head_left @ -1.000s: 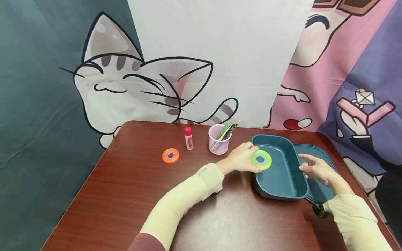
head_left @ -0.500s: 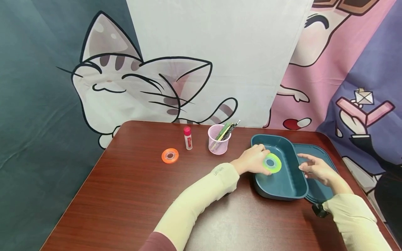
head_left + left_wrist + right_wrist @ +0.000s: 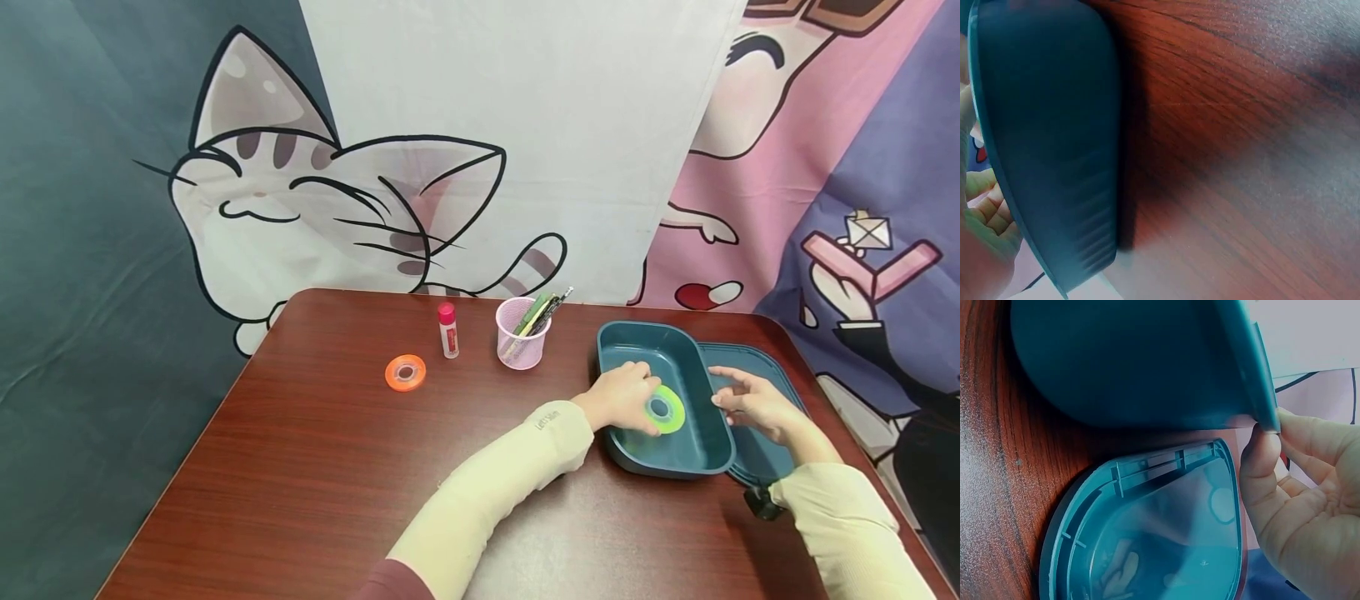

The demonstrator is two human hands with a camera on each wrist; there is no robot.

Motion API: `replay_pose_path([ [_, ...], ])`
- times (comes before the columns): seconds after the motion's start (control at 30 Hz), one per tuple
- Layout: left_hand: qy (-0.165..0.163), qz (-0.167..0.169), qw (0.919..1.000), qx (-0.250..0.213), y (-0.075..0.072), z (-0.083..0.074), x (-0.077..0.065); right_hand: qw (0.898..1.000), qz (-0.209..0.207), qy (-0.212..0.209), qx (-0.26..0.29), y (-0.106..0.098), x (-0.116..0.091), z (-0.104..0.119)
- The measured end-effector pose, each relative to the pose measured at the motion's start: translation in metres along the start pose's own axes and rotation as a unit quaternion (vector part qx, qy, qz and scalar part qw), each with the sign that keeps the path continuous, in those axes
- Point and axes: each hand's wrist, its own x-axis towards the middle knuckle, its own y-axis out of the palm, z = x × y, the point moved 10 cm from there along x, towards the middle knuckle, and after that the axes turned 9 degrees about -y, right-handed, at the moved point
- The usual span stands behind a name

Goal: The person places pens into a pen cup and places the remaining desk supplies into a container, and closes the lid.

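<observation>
"Can you read any lettering here?"

"Yes. My left sleeve (image 3: 487, 479) says 'Let's Slim' in small, thin dark letters close to the cuff (image 3: 567, 432)."

"Which way do they run?"

"Lengthwise, reading toward that cuff's edge."

"And the tube (image 3: 448, 331)?"

"Its label (image 3: 452, 340) is partly red, but whatever is printed there is too small for me to make out."

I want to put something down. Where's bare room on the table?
The table is bare between the orange tape and left sleeve, and from left sleeve to right sleeve, in front of the blue box. The right is crowded: box, lid, left hand, right hand.
</observation>
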Motion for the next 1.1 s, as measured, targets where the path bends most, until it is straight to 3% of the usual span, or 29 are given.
replay_pose_path([
  [0.63, 0.008, 0.036, 0.9936, 0.107, 0.024, -0.004, 0.002, 1.000, -0.006, 0.006, -0.007, 0.000, -0.001, 0.000],
  [1.1, 0.015, 0.042, 0.9930, 0.110, 0.026, -0.006, 0.000, 1.000, -0.005, 0.001, -0.001, 0.000, -0.001, -0.001],
])
